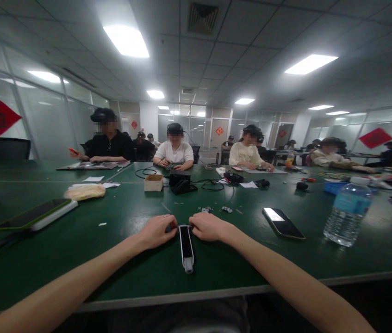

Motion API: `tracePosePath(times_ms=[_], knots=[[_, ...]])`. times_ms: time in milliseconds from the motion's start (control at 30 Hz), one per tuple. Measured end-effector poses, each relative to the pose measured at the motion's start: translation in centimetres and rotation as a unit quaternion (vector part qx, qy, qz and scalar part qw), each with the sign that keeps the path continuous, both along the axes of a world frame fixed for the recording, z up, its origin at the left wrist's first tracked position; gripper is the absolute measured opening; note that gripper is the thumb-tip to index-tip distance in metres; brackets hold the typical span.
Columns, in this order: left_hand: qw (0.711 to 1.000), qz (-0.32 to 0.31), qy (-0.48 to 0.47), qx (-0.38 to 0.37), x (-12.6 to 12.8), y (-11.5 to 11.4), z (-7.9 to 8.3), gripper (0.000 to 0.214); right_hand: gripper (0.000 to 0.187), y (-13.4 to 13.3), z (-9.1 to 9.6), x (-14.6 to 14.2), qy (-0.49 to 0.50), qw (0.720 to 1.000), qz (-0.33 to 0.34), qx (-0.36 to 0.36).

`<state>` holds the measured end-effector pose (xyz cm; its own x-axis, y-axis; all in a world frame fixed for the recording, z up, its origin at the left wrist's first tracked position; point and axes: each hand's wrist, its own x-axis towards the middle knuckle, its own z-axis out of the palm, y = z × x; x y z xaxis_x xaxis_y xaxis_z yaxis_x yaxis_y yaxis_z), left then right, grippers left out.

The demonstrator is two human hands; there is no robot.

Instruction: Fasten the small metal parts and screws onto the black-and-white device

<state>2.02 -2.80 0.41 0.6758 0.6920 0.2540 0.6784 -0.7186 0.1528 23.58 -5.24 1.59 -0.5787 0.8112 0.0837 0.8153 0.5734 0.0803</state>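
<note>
On the green table before me lies a long, narrow device point(186, 247) with a black face, a pale rim and a small grey tip toward me. My left hand point(158, 230) rests at its far left side, fingers curled together. Something small and dark shows at those fingertips, too unclear to name. Across from it, my right hand point(208, 226) is closed at the device's far right corner, knuckles up. What its fingers hold, if anything, is hidden. Just beyond my hands are small metallic parts point(227, 209).
A phone point(283, 223) and a water bottle point(347, 212) stand to my right. At left lies a green-edged tablet-like device point(34, 215). Farther off are a small cardboard box point(153, 183), a black case point(181, 181) and cables. Several people sit across the table.
</note>
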Motion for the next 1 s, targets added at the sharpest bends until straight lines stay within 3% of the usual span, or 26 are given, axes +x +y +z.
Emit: tracePosePath(times_ms=[1000], knots=[[1.000, -0.004, -0.009, -0.007, 0.00, 0.27, -0.31, 0.013, 0.020, -0.02, 0.06, -0.03, -0.002, 1.000, 0.001, -0.001]])
